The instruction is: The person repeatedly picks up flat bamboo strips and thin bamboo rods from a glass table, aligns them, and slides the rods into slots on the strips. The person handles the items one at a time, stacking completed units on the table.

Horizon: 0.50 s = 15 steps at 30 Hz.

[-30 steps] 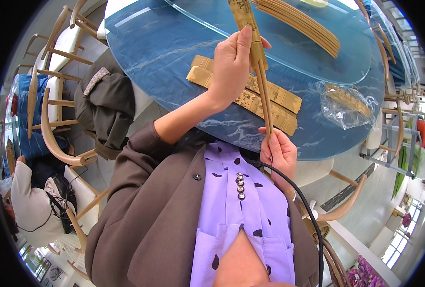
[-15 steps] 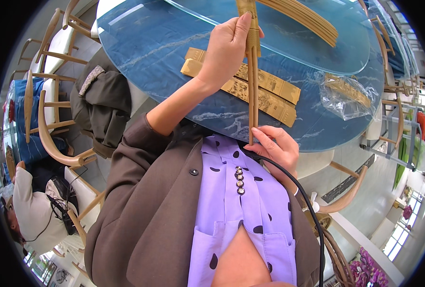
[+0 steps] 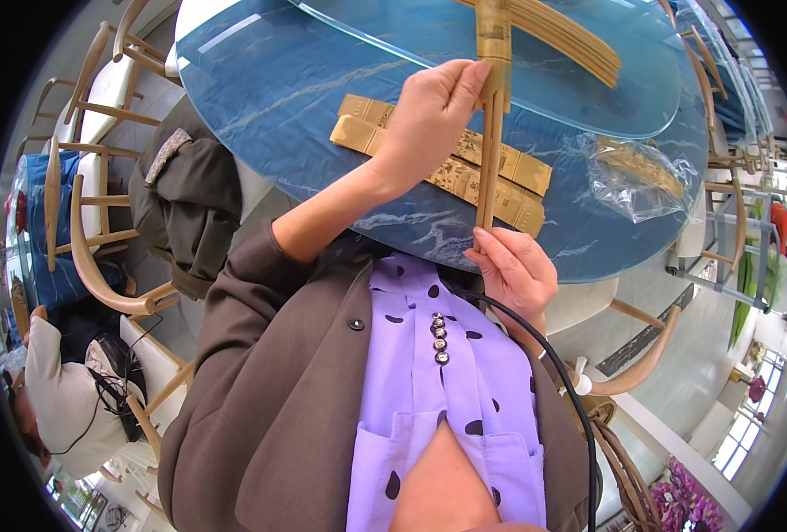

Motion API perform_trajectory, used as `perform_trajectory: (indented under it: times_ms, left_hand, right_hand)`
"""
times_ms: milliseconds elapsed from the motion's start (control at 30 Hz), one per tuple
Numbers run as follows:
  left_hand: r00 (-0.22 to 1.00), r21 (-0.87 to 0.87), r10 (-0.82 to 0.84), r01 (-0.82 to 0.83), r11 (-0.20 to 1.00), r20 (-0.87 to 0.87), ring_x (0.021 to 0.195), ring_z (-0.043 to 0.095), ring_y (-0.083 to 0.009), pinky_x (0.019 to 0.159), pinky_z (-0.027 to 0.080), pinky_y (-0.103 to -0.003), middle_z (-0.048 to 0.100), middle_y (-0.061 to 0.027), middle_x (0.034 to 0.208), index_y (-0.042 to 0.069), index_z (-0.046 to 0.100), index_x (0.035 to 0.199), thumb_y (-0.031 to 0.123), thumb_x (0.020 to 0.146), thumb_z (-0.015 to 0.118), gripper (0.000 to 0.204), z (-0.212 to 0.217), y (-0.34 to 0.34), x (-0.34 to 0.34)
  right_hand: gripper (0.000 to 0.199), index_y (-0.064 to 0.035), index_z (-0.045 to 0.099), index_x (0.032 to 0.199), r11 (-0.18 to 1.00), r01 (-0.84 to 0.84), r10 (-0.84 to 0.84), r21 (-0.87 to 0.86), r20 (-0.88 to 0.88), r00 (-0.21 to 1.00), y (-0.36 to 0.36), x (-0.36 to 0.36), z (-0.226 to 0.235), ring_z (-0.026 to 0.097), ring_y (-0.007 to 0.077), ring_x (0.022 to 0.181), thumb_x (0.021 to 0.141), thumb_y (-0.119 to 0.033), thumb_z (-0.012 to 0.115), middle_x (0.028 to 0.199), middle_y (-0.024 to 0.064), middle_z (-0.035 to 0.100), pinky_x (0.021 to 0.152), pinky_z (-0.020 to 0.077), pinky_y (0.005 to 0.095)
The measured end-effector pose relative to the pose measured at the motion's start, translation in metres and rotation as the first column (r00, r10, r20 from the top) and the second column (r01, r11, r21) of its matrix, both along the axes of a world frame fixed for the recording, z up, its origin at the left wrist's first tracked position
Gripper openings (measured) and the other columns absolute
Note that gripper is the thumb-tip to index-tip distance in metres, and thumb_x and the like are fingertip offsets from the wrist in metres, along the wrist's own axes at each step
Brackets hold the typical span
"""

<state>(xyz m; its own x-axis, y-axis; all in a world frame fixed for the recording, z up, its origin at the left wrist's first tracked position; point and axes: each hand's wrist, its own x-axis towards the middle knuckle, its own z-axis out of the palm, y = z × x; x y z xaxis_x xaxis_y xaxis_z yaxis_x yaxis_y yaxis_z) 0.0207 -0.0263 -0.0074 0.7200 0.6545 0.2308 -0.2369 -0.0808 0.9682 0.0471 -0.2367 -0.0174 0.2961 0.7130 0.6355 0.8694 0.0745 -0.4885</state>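
"chopsticks (image 3: 491,151): where held?"
"over the table (image 3: 296,124), near side; far ends covered by a gold sleeve (image 3: 494,35)."
"grip?"
"sleeve clamped by the left hand (image 3: 429,115); near ends pinched by the right hand (image 3: 518,270)."

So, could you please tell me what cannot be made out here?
Head view:
Held gold sleeve: far end cut off by the top edge.
Held chopsticks: near tips hidden by the right hand.
Flat gold sleeves: partly hidden by the left hand and held chopsticks.
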Motion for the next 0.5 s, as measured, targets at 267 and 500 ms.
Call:
perform_trajectory:
  times_ms: [267,500]
  left_hand:
    - [0.986,0.325,0.160,-0.169,0.931,0.054,0.054,0.040,-0.0225,0.051,0.036,-0.035,0.048,-0.0127,0.062,-0.004,0.057,0.080,0.019,0.102,0.057,0.032,0.007,-0.005,-0.003]
    - [0.996,0.307,0.072,-0.086,0.948,0.055,0.058,0.050,-0.0247,0.055,0.041,-0.035,0.054,-0.0131,0.068,-0.003,0.056,0.082,0.017,0.102,0.055,0.029,-0.001,-0.023,-0.011]
  right_hand:
    - [0.032,-0.0014,0.075,0.102,0.998,0.021,-0.024,0.064,0.036,0.999,0.004,0.000,0.002,0.068,0.0246,0.073,0.071,-0.003,0.084,0.091,0.0113,0.069,0.062,0.0550,0.0318]
    - [0.028,-0.0004,0.075,0.100,0.994,0.066,-0.065,0.081,-0.016,0.998,0.006,0.000,0.003,0.069,0.0252,0.075,0.073,-0.002,0.083,0.090,0.0129,0.069,0.064,0.0560,0.0311]
